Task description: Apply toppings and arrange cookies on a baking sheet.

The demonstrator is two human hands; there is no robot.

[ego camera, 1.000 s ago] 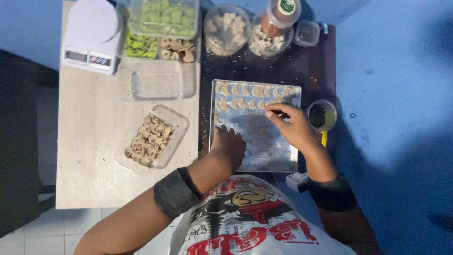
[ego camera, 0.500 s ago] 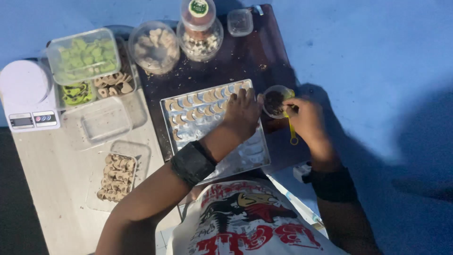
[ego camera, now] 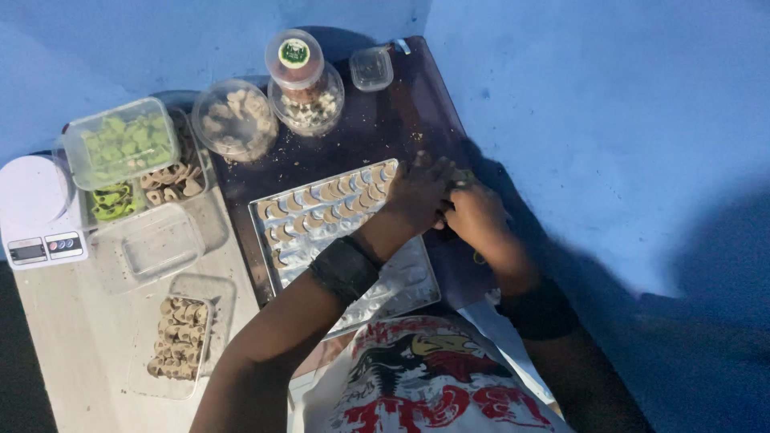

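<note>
A: Start big. What carries it all?

B: The tabletop (ego camera: 96, 345), pale at the left and dark under the mold tray (ego camera: 321, 232). The tray is silver, its far rows filled with small tan pieces, its near rows bare. On the pale side lie a white scale (ego camera: 36, 210), a lidded box of green pieces (ego camera: 120, 143), an empty clear tub (ego camera: 148, 250) and a tub of tan pieces (ego camera: 180, 337). Behind the tray stand a round container (ego camera: 234, 119) and a jar (ego camera: 305, 80).

A: And the hands?

B: The left hand (ego camera: 419, 195) lies over the tray's far right corner, and the right hand (ego camera: 475, 215) meets it just off that edge. I cannot tell whether either grip is closed or apart; the fingers are tucked under.

A: What could go wrong?

B: My guess: the left forearm crosses the tray, so a dropped wrist could smear the filled cavities. The light is dim, too.

A: Any change from half a second back?

B: The right hand was then at a small cup beside the tray, holding a yellow tool. It has come in against the left hand, and the cup is hidden now.
</note>
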